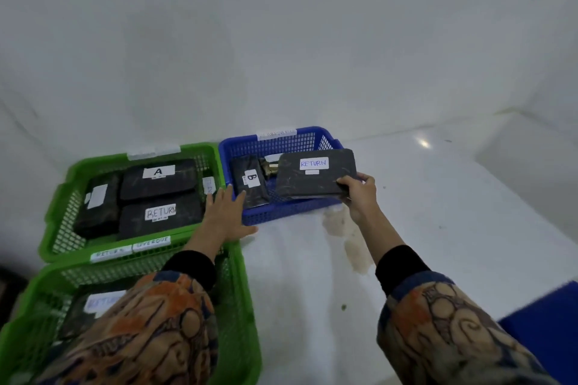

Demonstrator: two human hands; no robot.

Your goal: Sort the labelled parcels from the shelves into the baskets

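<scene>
My right hand pinched the RETURN parcel over the blue basket, left hand flat and relaxed, so I figured: match labels before letting go.

"RETURN" was read on the held parcel, "B" on the small parcel beside the left hand; left of it, "A" on the far parcel, "RETURN" on the near parcel, "OVERDUE" on a tag.

White floor carries far green basket, near green basket, blue basket.
</scene>
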